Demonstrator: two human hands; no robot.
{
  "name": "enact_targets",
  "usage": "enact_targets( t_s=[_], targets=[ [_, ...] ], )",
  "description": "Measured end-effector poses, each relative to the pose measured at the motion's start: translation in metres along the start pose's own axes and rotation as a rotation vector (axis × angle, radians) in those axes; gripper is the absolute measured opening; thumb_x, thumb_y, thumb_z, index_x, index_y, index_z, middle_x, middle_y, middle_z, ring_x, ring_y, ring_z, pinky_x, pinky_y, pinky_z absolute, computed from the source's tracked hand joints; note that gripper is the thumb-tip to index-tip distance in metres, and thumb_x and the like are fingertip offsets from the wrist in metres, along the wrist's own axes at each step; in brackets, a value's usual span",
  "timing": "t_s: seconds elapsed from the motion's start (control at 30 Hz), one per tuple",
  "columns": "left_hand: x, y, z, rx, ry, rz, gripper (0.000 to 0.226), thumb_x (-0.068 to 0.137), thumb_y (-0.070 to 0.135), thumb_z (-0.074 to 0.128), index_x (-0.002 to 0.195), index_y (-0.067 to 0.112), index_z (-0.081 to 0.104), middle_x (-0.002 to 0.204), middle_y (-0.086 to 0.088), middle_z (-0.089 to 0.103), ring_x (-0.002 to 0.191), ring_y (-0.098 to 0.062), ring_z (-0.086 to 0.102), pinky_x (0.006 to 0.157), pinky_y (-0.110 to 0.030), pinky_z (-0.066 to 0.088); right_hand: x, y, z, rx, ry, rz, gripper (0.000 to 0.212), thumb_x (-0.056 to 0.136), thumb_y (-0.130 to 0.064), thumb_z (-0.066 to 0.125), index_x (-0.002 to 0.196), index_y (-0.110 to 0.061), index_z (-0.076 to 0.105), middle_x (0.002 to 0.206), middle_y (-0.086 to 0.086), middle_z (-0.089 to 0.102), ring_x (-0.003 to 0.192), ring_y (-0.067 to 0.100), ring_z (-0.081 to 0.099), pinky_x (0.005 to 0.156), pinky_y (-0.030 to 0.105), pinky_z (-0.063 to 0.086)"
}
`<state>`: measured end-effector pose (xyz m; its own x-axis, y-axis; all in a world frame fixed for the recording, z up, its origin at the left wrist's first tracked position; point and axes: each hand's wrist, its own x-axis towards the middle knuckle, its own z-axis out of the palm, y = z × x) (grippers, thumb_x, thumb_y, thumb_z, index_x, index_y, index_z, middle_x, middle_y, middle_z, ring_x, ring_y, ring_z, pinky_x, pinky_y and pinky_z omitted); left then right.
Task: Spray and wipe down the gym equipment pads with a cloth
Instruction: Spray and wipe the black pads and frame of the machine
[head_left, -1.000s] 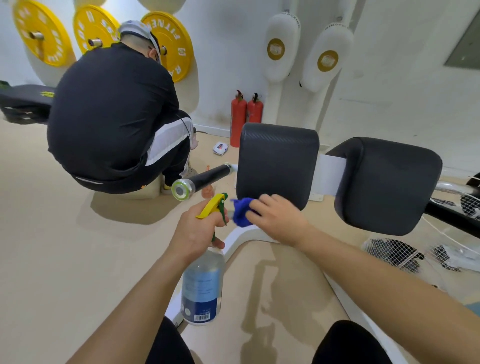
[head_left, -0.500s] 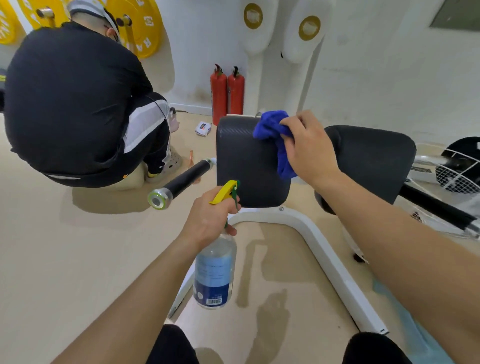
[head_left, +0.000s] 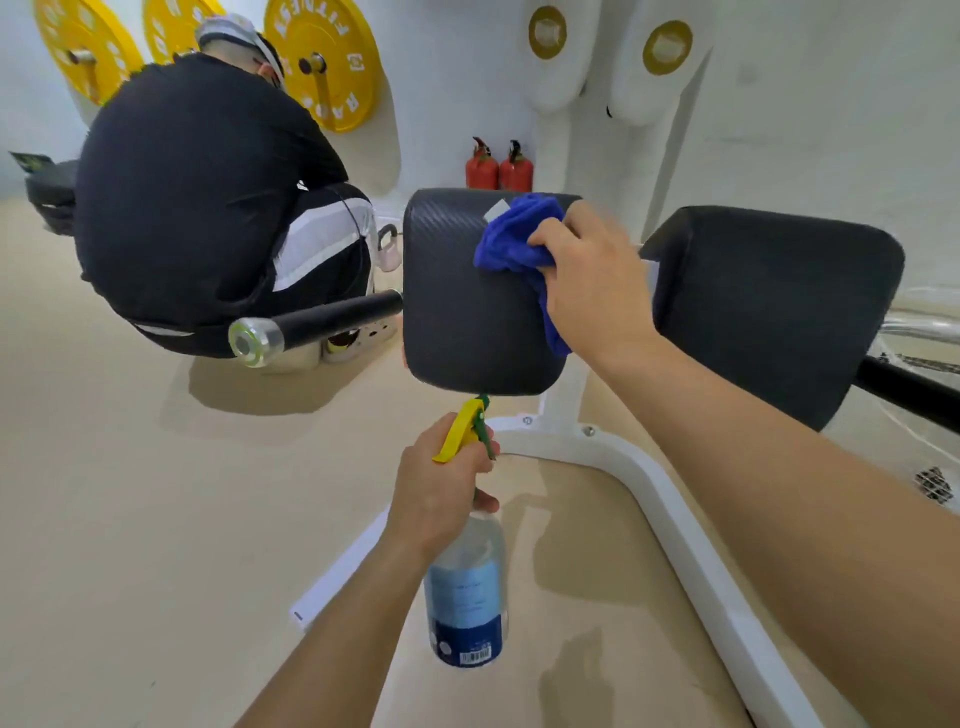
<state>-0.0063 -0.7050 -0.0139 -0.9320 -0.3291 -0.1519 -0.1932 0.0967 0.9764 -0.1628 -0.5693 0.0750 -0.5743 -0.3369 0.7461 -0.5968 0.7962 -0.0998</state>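
I'm mid-wipe: my right hand (head_left: 592, 275) is bunched tight around the blue cloth (head_left: 519, 234), pressed to the upper face of the near pad (head_left: 467, 312). Below that grip, my left hand (head_left: 441, 488) is wrapped round the spray bottle (head_left: 467, 597) — partly filled with clear liquid, I judge. Next comes the second pad (head_left: 769, 301) just beyond my right wrist — untouched, needing spray first.

A person in black (head_left: 197, 192) crouches on the beige floor (head_left: 104, 493) at ten o'clock, back to the camera. Behind them, at eleven o'clock, three yellow weight plates (head_left: 324, 62) hang on the white wall (head_left: 805, 104). Two red fire extinguishers (head_left: 498, 169) stand side by side at twelve o'clock, against the wall's foot. Above them, toward one o'clock, two white pods with gold discs (head_left: 608, 57) are mounted side by side.
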Motion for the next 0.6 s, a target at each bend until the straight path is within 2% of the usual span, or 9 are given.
enact_targets(
  t_s=[0.1, 0.27, 0.33, 0.43, 0.5, 0.6],
  targets=[
    [-0.005, -0.010, 0.009, -0.055, 0.053, 0.019, 0.023, 0.091, -0.006, 0.052, 0.094, 0.006, 0.071, 0.098, -0.015, 0.072, 0.062, -0.014, 0.064, 0.056, -0.034, 0.061, -0.001, 0.003, 0.001, 0.041, 0.010, 0.008, 0.017, 0.095, -0.010, 0.061, 0.110, -0.011, 0.069, 0.105, 0.009, 0.060, 0.093, 0.027, 0.057, 0.076, 0.038, 0.053],
    [-0.009, -0.017, 0.012, -0.066, 0.079, 0.044, 0.021, 0.092, -0.005, 0.052, 0.094, 0.005, 0.071, 0.097, -0.015, 0.071, 0.071, -0.022, 0.064, 0.057, -0.033, 0.060, 0.000, 0.004, 0.002, 0.040, 0.006, -0.006, 0.020, 0.097, -0.013, 0.058, 0.114, -0.012, 0.068, 0.110, 0.008, 0.061, 0.098, 0.025, 0.057, 0.081, 0.033, 0.049],
    [-0.009, -0.020, 0.011, -0.077, 0.093, 0.070, 0.018, 0.090, -0.002, 0.054, 0.091, 0.006, 0.071, 0.093, -0.014, 0.071, 0.072, -0.020, 0.064, 0.057, -0.034, 0.061, 0.000, 0.002, 0.002, 0.040, 0.010, 0.002, 0.020, 0.098, -0.015, 0.057, 0.115, -0.012, 0.068, 0.111, 0.007, 0.062, 0.100, 0.024, 0.057, 0.083, 0.031, 0.047],
    [-0.010, -0.021, 0.007, -0.106, 0.093, 0.098, 0.020, 0.076, 0.015, 0.056, 0.087, 0.003, 0.068, 0.085, -0.015, 0.068, 0.065, -0.015, 0.065, 0.055, -0.042, 0.061, 0.000, 0.001, 0.002, 0.043, 0.015, 0.011, 0.020, 0.098, -0.015, 0.057, 0.114, -0.011, 0.069, 0.111, 0.008, 0.063, 0.099, 0.024, 0.058, 0.082, 0.028, 0.043],
    [-0.012, -0.024, 0.005, -0.101, 0.086, 0.104, 0.021, 0.076, 0.015, 0.058, 0.086, -0.001, 0.065, 0.085, -0.020, 0.064, 0.057, -0.014, 0.063, 0.059, -0.050, 0.061, 0.000, 0.001, 0.000, 0.039, 0.010, 0.014, 0.020, 0.098, -0.015, 0.057, 0.113, -0.011, 0.069, 0.110, 0.009, 0.063, 0.099, 0.026, 0.058, 0.081, 0.027, 0.041],
    [-0.014, -0.032, -0.001, -0.110, 0.077, 0.097, 0.022, 0.073, 0.016, 0.057, 0.085, 0.000, 0.066, 0.083, -0.017, 0.064, 0.059, -0.016, 0.064, 0.060, -0.049, 0.061, 0.000, 0.000, -0.002, 0.049, 0.012, 0.022, 0.021, 0.098, -0.016, 0.056, 0.113, -0.010, 0.070, 0.109, 0.010, 0.063, 0.098, 0.026, 0.058, 0.080, 0.024, 0.036]
  ],
)
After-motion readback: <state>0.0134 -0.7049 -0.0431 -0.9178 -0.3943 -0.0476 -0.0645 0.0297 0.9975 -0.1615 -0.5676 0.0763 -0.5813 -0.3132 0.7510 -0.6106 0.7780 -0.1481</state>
